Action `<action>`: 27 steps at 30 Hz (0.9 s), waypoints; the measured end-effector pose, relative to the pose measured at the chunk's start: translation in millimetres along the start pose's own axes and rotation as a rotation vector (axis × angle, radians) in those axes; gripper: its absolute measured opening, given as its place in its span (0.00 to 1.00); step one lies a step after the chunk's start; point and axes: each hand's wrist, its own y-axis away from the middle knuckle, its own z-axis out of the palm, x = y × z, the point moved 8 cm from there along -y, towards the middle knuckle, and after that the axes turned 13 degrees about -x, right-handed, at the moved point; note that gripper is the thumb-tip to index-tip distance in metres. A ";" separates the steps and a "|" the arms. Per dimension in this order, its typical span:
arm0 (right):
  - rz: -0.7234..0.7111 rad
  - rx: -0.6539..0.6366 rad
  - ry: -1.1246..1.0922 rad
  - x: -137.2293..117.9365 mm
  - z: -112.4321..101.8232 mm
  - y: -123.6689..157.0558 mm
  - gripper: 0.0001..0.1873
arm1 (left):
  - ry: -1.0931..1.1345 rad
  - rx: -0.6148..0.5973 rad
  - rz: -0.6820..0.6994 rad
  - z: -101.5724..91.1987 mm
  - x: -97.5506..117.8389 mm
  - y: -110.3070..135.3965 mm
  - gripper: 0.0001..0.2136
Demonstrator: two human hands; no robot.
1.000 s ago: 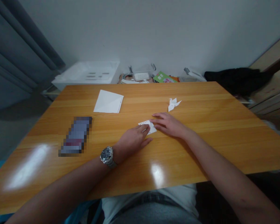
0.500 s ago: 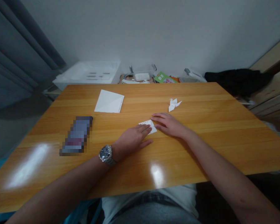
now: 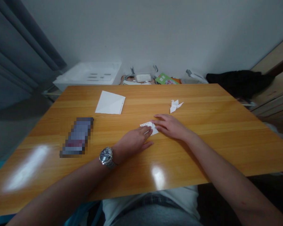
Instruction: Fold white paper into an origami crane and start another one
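Observation:
A small folded piece of white paper [image 3: 154, 129], with punched holes along its far edge, lies flat on the wooden table [image 3: 193, 157]. My left hand [image 3: 137, 138] rests on it from the left, fingers stretched out and thumb apart, covering part of the paper. From the right, my right hand [image 3: 170, 126] lies low with its fingers spread, the fingertips at the paper's right edge. A folded white paper crane [image 3: 175, 106] sits beyond my right hand. Around my left wrist is a silver watch [image 3: 106, 156].
A larger white sheet [image 3: 110, 103] with a perforated edge lies at the back left. Nearer on the left is a pixelated phone [image 3: 78, 137]. Behind the table stand a white plastic bin [image 3: 89, 73], a green booklet [image 3: 166, 79] and a dark cloth [image 3: 240, 81].
The fingers of my right hand have shifted slightly at the paper's right edge, one fingertip now lying over its upper corner. My left hand stays nearly still on the paper.

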 end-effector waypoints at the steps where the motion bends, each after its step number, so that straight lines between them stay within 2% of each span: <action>1: 0.003 -0.002 0.005 0.0 0.2 -0.3 0.21 | 0.001 -0.005 0.004 0.4 0.0 0.0 0.24; 5: 0.000 -0.006 -0.007 -0.5 -0.8 -0.4 0.21 | -0.005 -0.013 0.000 0.5 0.0 0.3 0.24; 12: -0.107 -0.025 -0.042 -11.9 -1.5 -0.1 0.21 | -0.005 -0.008 -0.004 2.0 -1.5 1.5 0.24; 27: -0.021 -0.040 0.033 2.7 5.1 -2.1 0.23 | 0.008 -0.023 0.003 8.4 -4.7 -0.8 0.29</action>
